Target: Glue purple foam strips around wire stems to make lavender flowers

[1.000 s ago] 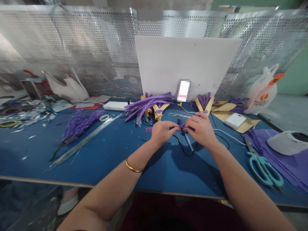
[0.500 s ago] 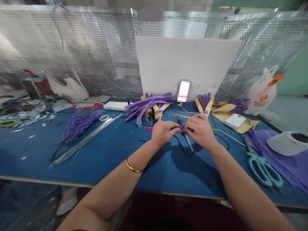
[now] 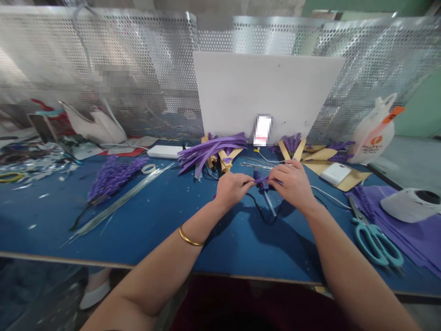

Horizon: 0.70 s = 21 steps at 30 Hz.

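The left hand and the right hand are meeting over the middle of the blue bench, and both are pinching a thin purple strip that is stretching between them just above the bench top. The fingers of the left hand are closing tight on one end of the strip, while the right hand's are curling over the other end, with its knuckles facing up. Whether the strip is wrapping around anything cannot be told, as the hands are covering most of it. A thin grey rod is sticking out below the hands toward the person, and a black cable is looping on the bench under it. A gold bangle is sitting on the left wrist. A pile of loose purple strips is lying just beyond the hands, in front of a white board that is leaning against a perforated metal screen. Well to the left, a bundle of purple flowers is lying beside a sheaf of thin wires. To the right, teal scissors are resting next to a stack of purple sheets that is carrying a white roll.
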{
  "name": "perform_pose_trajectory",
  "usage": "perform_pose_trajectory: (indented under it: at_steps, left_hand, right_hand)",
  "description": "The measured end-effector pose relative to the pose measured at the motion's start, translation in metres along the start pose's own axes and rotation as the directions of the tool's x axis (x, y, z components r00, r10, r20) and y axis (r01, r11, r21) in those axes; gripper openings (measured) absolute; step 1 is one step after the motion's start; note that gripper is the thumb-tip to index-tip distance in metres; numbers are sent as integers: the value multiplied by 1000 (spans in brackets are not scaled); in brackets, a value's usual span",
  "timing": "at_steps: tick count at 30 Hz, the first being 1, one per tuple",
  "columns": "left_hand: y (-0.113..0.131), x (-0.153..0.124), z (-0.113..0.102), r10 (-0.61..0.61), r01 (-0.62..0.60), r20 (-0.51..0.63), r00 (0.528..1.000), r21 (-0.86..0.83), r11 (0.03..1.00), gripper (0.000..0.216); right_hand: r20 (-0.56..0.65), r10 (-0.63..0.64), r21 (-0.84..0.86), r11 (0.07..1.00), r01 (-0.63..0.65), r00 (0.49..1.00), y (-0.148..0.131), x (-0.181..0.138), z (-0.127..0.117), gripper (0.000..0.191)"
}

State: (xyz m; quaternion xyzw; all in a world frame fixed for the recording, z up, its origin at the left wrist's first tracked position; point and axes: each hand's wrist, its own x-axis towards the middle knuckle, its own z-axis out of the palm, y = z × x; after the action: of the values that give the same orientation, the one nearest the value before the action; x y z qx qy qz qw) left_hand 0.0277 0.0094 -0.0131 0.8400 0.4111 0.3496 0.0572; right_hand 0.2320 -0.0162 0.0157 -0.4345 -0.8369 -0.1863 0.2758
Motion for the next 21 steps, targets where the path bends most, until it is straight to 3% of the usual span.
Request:
perform_pose_trajectory:
  at_steps: [12, 21]
  left_hand:
    - [-2, 3, -3, -60, 60, 2, 998, 44, 997, 17]
    - [-11, 8, -15, -153, 152, -52, 987, -16, 988, 13]
  right_hand:
    - [-101, 99, -25, 994, -102, 990, 20, -4, -5, 11]
    - [-156, 141, -131, 978, -162, 978, 26, -6, -7, 15]
